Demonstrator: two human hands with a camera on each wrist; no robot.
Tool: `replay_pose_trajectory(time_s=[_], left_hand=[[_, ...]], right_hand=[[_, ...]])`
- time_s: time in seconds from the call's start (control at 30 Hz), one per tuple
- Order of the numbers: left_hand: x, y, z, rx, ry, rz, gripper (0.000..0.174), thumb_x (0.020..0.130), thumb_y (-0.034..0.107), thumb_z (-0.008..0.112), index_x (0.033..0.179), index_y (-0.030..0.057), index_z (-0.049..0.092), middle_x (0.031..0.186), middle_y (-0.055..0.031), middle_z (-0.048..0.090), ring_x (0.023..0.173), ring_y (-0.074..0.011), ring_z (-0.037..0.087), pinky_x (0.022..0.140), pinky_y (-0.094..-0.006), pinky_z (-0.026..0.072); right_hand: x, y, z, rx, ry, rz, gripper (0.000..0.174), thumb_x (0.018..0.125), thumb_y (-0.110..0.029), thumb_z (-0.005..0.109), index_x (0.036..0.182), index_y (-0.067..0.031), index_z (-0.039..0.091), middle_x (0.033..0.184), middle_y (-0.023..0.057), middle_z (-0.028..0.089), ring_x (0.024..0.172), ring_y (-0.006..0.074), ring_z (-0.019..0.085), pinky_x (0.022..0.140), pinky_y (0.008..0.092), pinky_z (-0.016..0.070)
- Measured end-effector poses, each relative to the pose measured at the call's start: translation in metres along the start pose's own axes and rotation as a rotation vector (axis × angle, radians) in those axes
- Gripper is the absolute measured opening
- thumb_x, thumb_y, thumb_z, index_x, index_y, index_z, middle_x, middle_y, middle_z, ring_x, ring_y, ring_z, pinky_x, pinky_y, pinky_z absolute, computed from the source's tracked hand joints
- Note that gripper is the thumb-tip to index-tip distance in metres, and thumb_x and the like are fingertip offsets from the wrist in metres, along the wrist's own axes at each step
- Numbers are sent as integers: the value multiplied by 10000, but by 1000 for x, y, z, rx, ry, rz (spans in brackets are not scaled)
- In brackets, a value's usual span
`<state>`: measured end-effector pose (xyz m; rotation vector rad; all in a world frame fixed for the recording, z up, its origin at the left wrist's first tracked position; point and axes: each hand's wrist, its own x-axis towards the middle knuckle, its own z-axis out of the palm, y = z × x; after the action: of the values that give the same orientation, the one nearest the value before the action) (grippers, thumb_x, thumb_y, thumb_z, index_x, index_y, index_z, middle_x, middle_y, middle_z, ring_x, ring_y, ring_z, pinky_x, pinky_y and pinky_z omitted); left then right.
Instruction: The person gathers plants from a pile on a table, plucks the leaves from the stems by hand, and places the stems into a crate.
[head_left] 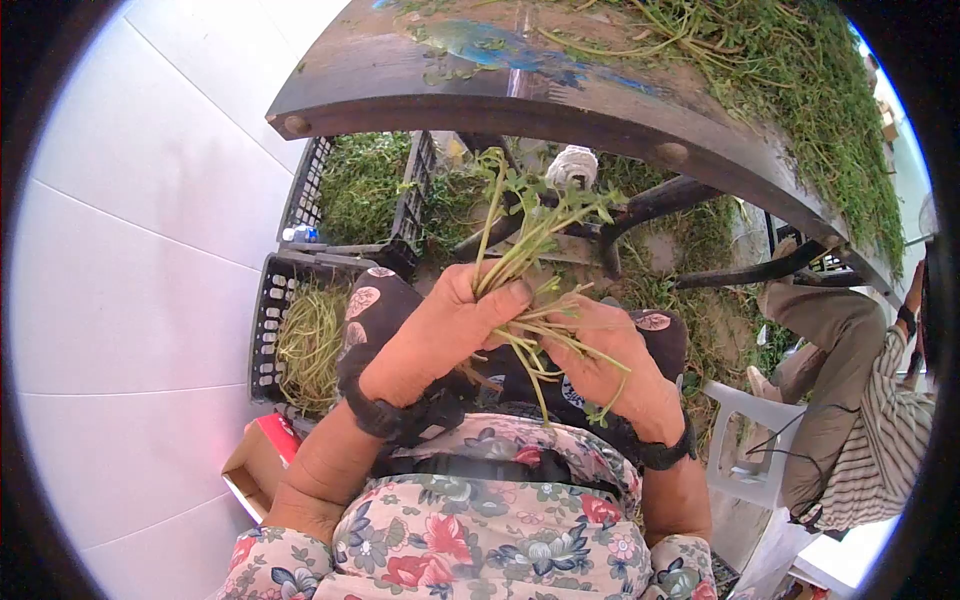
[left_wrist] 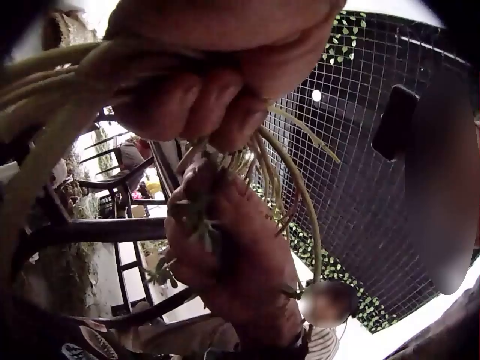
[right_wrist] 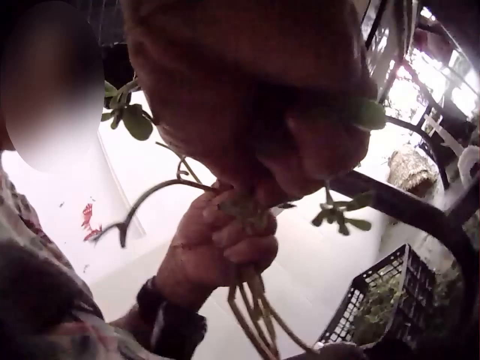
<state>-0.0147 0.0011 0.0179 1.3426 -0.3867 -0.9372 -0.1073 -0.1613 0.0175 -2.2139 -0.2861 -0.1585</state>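
Note:
In the head view both hands meet over the lap around a bunch of leafy green stems [head_left: 517, 258]. My left hand [head_left: 440, 322] grips the stems, thumb laid across them, leafy tops pointing up and away. Close beside it, my right hand [head_left: 612, 355] holds the lower stems with curled fingers, and several loose ends [head_left: 535, 362] stick out between the hands. The left wrist view shows the left hand's curled fingers [left_wrist: 214, 105] just above the right hand [left_wrist: 232, 255]. From the right wrist, the left hand [right_wrist: 221, 240] appears fisted around the thin stems [right_wrist: 255, 311].
Ahead stands a wooden table [head_left: 420, 115] heaped with greens [head_left: 790, 90]. To the left are a black crate [head_left: 425, 190] of greens and another crate [head_left: 262, 340] of pale stems. A cardboard box [head_left: 255, 470] lies beside them. Another person [head_left: 850, 370] sits at right near a white plastic stool [head_left: 745, 440].

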Motion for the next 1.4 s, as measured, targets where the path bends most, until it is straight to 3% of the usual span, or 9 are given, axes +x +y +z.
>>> replay_pose_trajectory(time_s=[0.17, 0.37, 0.5, 0.63, 0.73, 1.0, 1.1, 1.23, 1.4], left_hand=[[-2, -2, 2, 102, -7, 35, 227, 858, 267, 556, 897, 45, 590, 656, 58, 534, 541, -13, 452, 441, -166, 343], [2, 4, 7, 358, 29, 49, 209, 841, 226, 552, 868, 22, 589, 613, 65, 501, 521, -18, 444, 438, -180, 344], [-6, 14, 2, 333, 85, 78, 234, 833, 263, 564, 825, 30, 586, 610, 53, 499, 524, -20, 449, 449, -179, 353], [-9, 17, -14, 282, 186, 59, 218, 850, 267, 561, 830, 52, 590, 634, 52, 522, 550, -7, 448, 470, -166, 358], [-3, 3, -17, 178, 236, 103, 186, 857, 233, 548, 800, 58, 578, 594, 68, 496, 490, 6, 392, 423, -159, 310], [-3, 3, -16, 179, 175, 51, 208, 840, 269, 589, 869, 64, 603, 683, 46, 555, 583, -12, 492, 490, -156, 392], [-8, 10, -18, 232, 130, 43, 237, 824, 276, 607, 876, 45, 599, 662, 46, 543, 572, -14, 491, 485, -162, 392], [-7, 7, -9, 179, -5, 8, 257, 819, 275, 607, 883, 26, 593, 642, 53, 524, 534, -15, 450, 462, -163, 352], [0, 2, 0, 169, -149, 18, 206, 847, 246, 576, 829, 41, 570, 583, 61, 461, 495, -11, 383, 427, -177, 295]], right_hand=[[-7, 7, 5, -184, -56, -107, 227, 738, -49, 527, 960, -50, 576, 930, 152, 569, 850, 330, 554, 684, 402, 472], [-2, 20, 22, -293, 46, 96, 136, 729, -73, 530, 848, -29, 578, 885, 162, 567, 798, 322, 574, 640, 393, 483], [-15, 83, 18, -702, 82, 235, 133, 723, -84, 530, 783, 3, 611, 872, 178, 572, 755, 319, 592, 623, 388, 486], [-40, 56, -19, 652, 434, 759, 213, 814, -115, 402, 881, 3, 566, 710, 31, 568, 584, 94, 494, 497, 212, 371], [-53, 43, -34, 774, 359, 675, 231, 811, -118, 431, 978, -39, 570, 691, -18, 537, 591, 35, 451, 504, 172, 337], [-35, 7, -20, 321, 128, 471, 156, 750, -85, 571, 873, 5, 602, 802, 75, 624, 748, 119, 567, 689, 257, 437], [-36, 15, -16, 55, 200, 375, 150, 745, -82, 568, 861, 7, 598, 795, 94, 618, 758, 131, 576, 697, 262, 436], [-37, 14, -21, 239, 315, 631, 140, 744, -72, 555, 855, 4, 593, 788, 135, 609, 729, 201, 589, 689, 302, 441], [-29, 36, -6, -186, 433, 267, 159, 730, -42, 539, 880, 0, 570, 788, 112, 592, 717, 206, 581, 666, 290, 436]])
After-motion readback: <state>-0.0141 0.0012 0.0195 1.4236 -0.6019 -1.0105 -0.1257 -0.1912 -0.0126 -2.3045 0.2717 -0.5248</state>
